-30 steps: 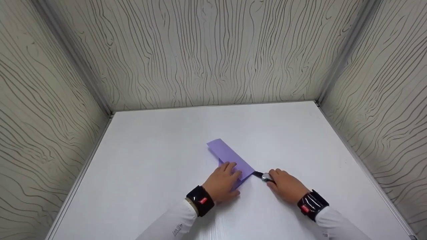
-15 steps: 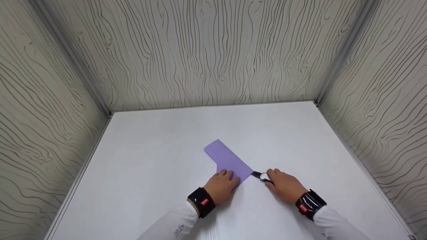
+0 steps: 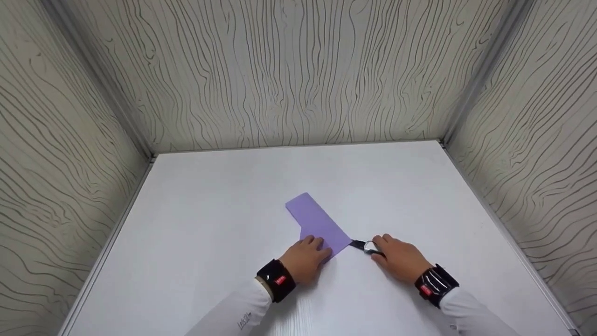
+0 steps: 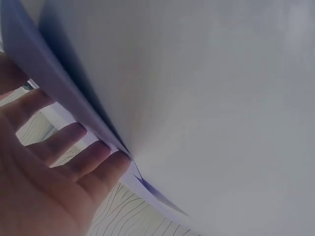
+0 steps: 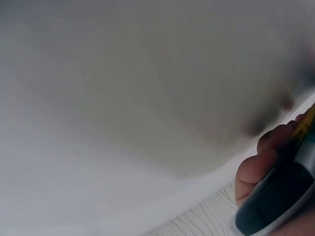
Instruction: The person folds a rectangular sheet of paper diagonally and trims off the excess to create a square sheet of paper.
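A folded purple sheet of paper [image 3: 322, 220] lies slanted on the white table, a lower part jutting out at its near left. My left hand [image 3: 305, 260] rests on its near end; in the left wrist view the extended fingers [image 4: 101, 164] touch the paper's edge [image 4: 64, 88]. My right hand [image 3: 402, 259] grips a black-and-silver hand tool [image 3: 369, 247], its black tip right at the paper's right corner. The right wrist view shows the tool's dark, grey-edged handle [image 5: 278, 199] and a yellow part in the curled fingers; I cannot tell its kind.
The white tabletop [image 3: 224, 210] spreads around both hands. Wood-grain patterned panels [image 3: 298, 74] enclose it at the back and both sides, with grey metal posts [image 3: 100, 79] at the corners.
The paper's folded flap has come down flatter, its left edge no longer lifted. My left hand has slid slightly back toward me. The right hand and tool have barely moved.
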Available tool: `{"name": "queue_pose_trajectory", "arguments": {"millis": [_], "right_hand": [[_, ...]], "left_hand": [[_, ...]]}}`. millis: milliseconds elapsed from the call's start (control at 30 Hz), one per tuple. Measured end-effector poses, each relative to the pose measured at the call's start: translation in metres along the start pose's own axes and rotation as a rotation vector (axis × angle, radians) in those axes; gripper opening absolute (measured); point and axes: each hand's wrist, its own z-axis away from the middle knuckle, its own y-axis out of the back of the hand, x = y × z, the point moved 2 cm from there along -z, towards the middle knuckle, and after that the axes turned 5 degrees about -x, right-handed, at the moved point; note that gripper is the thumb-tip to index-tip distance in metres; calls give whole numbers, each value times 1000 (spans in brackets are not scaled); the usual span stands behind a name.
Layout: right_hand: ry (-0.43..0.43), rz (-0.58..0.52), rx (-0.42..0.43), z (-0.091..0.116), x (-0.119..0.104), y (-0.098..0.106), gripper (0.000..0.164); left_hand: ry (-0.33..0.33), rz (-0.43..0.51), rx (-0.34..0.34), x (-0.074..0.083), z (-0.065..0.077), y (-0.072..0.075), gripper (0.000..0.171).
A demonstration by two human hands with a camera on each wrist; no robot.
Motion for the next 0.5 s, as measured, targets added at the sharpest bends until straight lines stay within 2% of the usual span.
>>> {"name": "queue_pose_trajectory", "arguments": {"millis": [200,500], "right_hand": [[30,3,-20,-1,-3,2,31],[69,6,-36,-3,-13,2,33]], "left_hand": [[-6,40,-46,-11,4,0,32],[-69,94,-69,-25,9,-2,36]]}}
